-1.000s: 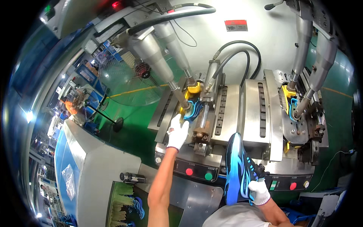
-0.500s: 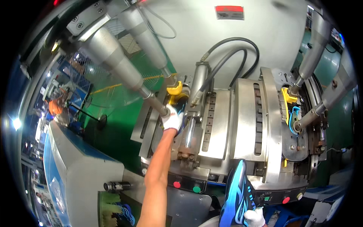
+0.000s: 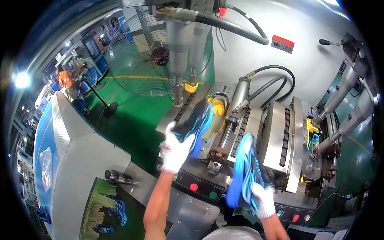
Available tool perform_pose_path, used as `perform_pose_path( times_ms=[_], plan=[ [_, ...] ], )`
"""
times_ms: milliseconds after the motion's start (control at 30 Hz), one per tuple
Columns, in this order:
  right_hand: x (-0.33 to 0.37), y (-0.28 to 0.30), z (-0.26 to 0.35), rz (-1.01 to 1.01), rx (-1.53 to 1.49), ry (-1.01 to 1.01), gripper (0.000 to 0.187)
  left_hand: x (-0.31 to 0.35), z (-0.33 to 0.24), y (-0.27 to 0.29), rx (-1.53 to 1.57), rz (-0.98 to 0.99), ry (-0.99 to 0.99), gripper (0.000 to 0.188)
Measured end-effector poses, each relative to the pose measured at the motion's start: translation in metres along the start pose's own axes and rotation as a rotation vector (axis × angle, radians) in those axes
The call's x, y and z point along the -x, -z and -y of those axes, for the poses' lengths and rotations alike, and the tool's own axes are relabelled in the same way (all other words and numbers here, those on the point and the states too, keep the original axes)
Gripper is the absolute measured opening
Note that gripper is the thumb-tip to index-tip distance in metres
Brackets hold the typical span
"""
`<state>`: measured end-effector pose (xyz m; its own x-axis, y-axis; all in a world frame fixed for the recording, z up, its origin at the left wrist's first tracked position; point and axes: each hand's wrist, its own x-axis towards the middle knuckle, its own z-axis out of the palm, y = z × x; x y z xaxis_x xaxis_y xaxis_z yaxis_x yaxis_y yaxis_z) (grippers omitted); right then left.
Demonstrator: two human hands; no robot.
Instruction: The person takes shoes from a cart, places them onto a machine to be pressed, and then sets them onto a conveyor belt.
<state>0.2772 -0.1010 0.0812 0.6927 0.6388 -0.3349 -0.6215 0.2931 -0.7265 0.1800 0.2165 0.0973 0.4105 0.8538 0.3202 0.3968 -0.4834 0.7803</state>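
Note:
In a white glove, my left hand (image 3: pixel 174 151) grips a black-and-blue sneaker (image 3: pixel 200 120) at its lower end. This sneaker is raised off the left station of a metal press, beside the yellow pad (image 3: pixel 218 107). My right hand (image 3: pixel 264 201), also gloved, is closed around the lower end of a second blue-and-black sneaker (image 3: pixel 243 172). That one is held toe up, its blue sole side turned left, in front of the middle metal blocks (image 3: pixel 274 136). Some fingers of both hands are hidden behind the shoes.
Steel press arms (image 3: pixel 178 68) hang over the left station. More arms (image 3: pixel 336 88) reach the right station, where a blue piece (image 3: pixel 314 141) sits by a yellow pad. Buttons line the front panel (image 3: pixel 204 191). A bristle-curtained opening (image 3: pixel 94 212) at lower left has sneakers (image 3: pixel 118 212) inside.
My left hand has drawn the sneaker out from under the left press arms, toward me. My right hand has lifted the other sneaker up and forward. The view has swung left.

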Motion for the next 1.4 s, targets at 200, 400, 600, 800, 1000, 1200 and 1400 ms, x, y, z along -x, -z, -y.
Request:
perform_pose_path(
  times_ms=[200, 400, 600, 800, 1000, 1200, 1400],
  plan=[
    [-0.196, -0.150, -0.032, 0.277, -0.029, -0.072, 0.012, 0.185, 0.090, 0.124, 0.063, -0.081, 0.343, 0.083],
    [-0.394, -0.130, -0.093, -0.040, 1.206, 0.231, 0.021, 0.344, 0.106, 0.170, -0.385, -0.052, 0.884, 0.068],
    [-0.452, -0.125, -0.147, -0.314, 1.558, 0.323, 0.029, 0.502, 0.131, 0.147, -0.468, -0.183, 1.244, 0.078],
    [-0.481, -0.113, -0.115, 0.235, 1.731, 0.219, 0.024, 0.587, 0.160, 0.088, -0.396, -0.450, 1.134, 0.071],
    [-0.360, -0.136, -0.080, 0.271, 1.451, 0.714, 0.073, 0.587, 0.150, 0.105, -0.417, -0.440, 1.133, 0.070],
    [-0.042, -0.040, -0.176, 0.593, 1.887, 0.882, 0.092, 0.612, 0.163, 0.143, -0.160, -0.077, 0.972, 0.074],
    [-0.044, 0.010, -0.219, 0.527, 2.362, 0.582, 0.111, 0.623, 0.299, 0.250, -0.002, -0.224, 0.745, 0.065]
  ],
)
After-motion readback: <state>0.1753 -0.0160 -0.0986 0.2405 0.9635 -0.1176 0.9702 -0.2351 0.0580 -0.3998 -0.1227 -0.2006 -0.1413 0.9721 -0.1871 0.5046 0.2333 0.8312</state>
